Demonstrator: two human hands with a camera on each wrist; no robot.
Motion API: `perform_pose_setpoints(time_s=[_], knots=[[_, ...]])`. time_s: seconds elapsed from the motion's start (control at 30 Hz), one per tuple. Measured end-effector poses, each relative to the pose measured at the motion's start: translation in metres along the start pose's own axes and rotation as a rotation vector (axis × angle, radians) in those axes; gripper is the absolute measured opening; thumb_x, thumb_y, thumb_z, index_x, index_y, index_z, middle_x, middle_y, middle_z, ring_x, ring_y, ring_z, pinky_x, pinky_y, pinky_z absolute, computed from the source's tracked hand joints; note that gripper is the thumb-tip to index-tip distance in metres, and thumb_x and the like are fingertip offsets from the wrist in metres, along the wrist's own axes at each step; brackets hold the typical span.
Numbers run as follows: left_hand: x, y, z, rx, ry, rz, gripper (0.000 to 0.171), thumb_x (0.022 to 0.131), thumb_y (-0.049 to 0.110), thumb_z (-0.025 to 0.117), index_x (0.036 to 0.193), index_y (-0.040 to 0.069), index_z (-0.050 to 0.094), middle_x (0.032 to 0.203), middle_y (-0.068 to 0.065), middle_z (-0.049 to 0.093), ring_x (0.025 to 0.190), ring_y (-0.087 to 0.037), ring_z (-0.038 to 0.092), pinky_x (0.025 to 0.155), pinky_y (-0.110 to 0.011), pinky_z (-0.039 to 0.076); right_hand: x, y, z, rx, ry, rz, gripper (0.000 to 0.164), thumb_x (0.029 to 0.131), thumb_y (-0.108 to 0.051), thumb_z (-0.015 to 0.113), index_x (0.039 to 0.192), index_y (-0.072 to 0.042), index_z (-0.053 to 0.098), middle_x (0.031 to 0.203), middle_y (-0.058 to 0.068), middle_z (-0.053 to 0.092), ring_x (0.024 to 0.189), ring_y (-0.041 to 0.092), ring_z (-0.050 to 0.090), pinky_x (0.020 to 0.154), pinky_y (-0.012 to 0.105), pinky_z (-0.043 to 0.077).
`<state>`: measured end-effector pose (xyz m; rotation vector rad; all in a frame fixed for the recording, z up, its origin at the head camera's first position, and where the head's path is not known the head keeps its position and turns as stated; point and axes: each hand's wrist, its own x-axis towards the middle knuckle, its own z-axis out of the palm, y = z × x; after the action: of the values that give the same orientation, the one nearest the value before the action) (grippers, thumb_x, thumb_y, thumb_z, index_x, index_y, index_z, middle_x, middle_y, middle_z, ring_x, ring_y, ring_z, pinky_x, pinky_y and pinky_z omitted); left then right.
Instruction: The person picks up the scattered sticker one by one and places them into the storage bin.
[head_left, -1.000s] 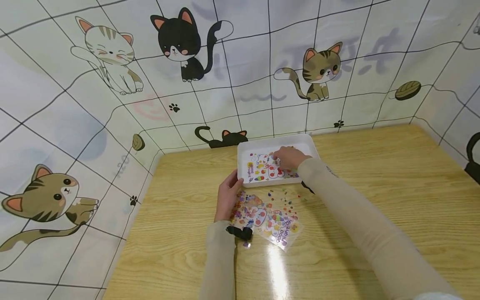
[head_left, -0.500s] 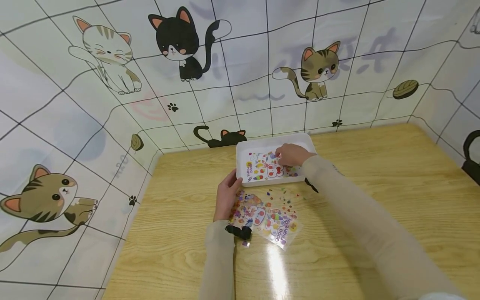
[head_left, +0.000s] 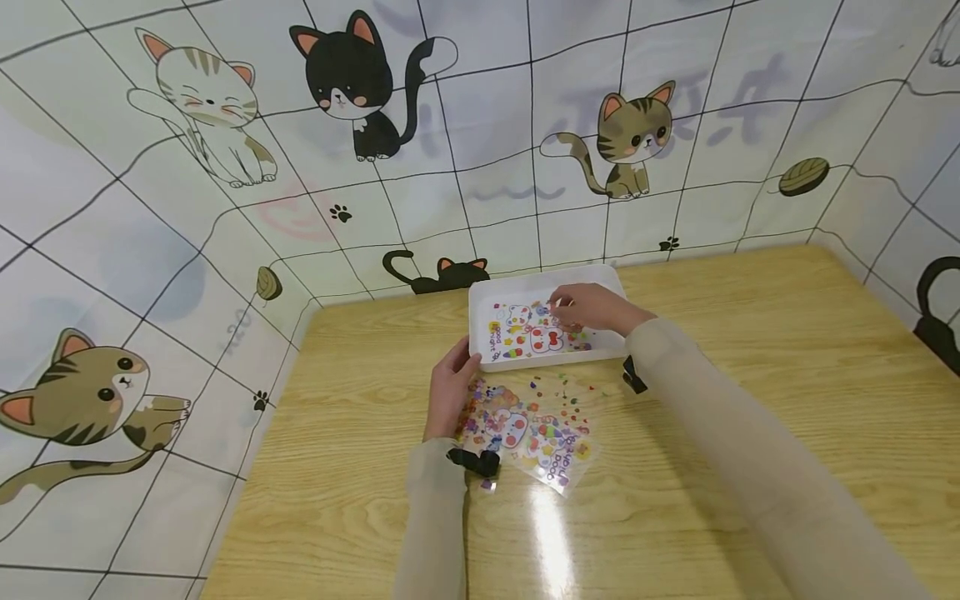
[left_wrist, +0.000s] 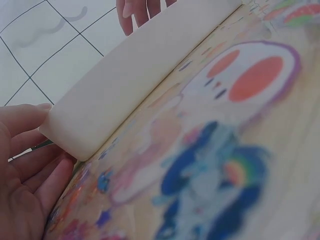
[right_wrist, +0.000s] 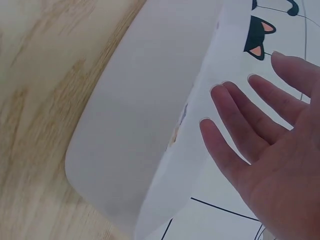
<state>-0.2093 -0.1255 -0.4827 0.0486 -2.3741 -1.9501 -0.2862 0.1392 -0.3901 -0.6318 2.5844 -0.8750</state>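
A shallow white tray (head_left: pixel 498 293) stands against the back wall, with colourful cartoon stickers (head_left: pixel 546 340) lying flat in it. My left hand (head_left: pixel 448 387) grips its near left corner; in the left wrist view the thumb lies at the rim and the fingers (left_wrist: pixel 52 185) are curled against the outside. Over the tray's right half hovers my right hand (head_left: pixel 596 307), partly covering the stickers. In the right wrist view its fingers (right_wrist: pixel 240 120) are spread and relaxed above the rim of the tray (right_wrist: pixel 135 105), with nothing seen between them.
In front of the tray, many small loose stickers (head_left: pixel 570 400) and a white-faced cartoon sticker (head_left: pixel 513 429) lie on the wooden table (head_left: pixel 337 500). Beside them is a clear printed sheet (head_left: pixel 558 462). A cat-patterned wall covering (head_left: pixel 495 150) closes off the back and sides.
My right hand has loosened its fingers and lifted slightly, shifting a little to the right. The left hand stays on the tray's corner; the whole view drifts slightly.
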Motion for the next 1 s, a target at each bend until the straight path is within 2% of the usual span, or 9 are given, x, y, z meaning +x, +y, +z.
perform_pose_setpoints(time_s=[0.2, 0.4, 0.53, 0.73, 0.83, 1.0], knots=[[0.001, 0.000, 0.001, -0.027, -0.010, 0.014, 0.042, 0.090, 0.027, 0.053, 0.131, 0.022, 0.046, 0.128, 0.006, 0.049, 0.115, -0.009, 0.045, 0.095, -0.032, 0.038, -0.016, -0.003, 0.000, 0.083, 0.065, -0.029, 0.042, 0.093, -0.037, 0.043, 0.125, -0.010, 0.047, 0.110, 0.011, 0.055, 0.092, 0.028, 0.055, 0.079, 0.042, 0.042], [0.001, 0.001, 0.001, -0.010, -0.002, 0.007, 0.042, 0.090, 0.029, 0.053, 0.131, 0.023, 0.047, 0.126, 0.008, 0.050, 0.114, -0.007, 0.045, 0.095, -0.031, 0.037, -0.031, 0.001, 0.002, 0.096, 0.124, -0.043, 0.048, 0.093, -0.040, 0.042, 0.131, -0.011, 0.044, 0.120, 0.010, 0.052, 0.107, 0.026, 0.049, 0.089, 0.047, 0.038], [0.000, 0.001, 0.002, -0.018, 0.000, 0.012, 0.043, 0.090, 0.028, 0.053, 0.131, 0.021, 0.046, 0.128, 0.006, 0.049, 0.116, -0.009, 0.045, 0.096, -0.033, 0.036, -0.042, 0.003, 0.004, 0.145, 0.161, -0.034, 0.050, 0.091, -0.043, 0.044, 0.132, -0.013, 0.044, 0.125, 0.009, 0.049, 0.113, 0.027, 0.046, 0.093, 0.049, 0.035], [0.002, 0.000, 0.002, -0.025, 0.002, 0.029, 0.043, 0.090, 0.026, 0.053, 0.132, 0.020, 0.046, 0.129, 0.003, 0.048, 0.117, -0.013, 0.044, 0.097, -0.035, 0.036, -0.056, 0.007, 0.009, 0.247, 0.181, -0.031, 0.052, 0.091, -0.045, 0.043, 0.131, -0.012, 0.043, 0.126, 0.010, 0.048, 0.111, 0.029, 0.047, 0.091, 0.048, 0.037], [0.002, -0.001, 0.002, -0.026, 0.000, 0.023, 0.043, 0.090, 0.027, 0.053, 0.132, 0.021, 0.046, 0.130, 0.003, 0.048, 0.117, -0.013, 0.044, 0.097, -0.035, 0.035, -0.063, 0.007, 0.013, 0.334, 0.170, -0.012, 0.056, 0.090, -0.048, 0.044, 0.131, -0.011, 0.043, 0.124, 0.011, 0.050, 0.109, 0.031, 0.049, 0.090, 0.046, 0.039], [0.000, -0.001, 0.001, -0.011, 0.002, -0.001, 0.042, 0.089, 0.032, 0.053, 0.130, 0.025, 0.047, 0.128, 0.009, 0.048, 0.116, -0.008, 0.043, 0.097, -0.033, 0.035, -0.071, 0.012, 0.019, 0.429, 0.170, 0.001, 0.054, 0.090, -0.045, 0.045, 0.130, -0.009, 0.044, 0.119, 0.011, 0.052, 0.106, 0.028, 0.052, 0.087, 0.042, 0.043]])
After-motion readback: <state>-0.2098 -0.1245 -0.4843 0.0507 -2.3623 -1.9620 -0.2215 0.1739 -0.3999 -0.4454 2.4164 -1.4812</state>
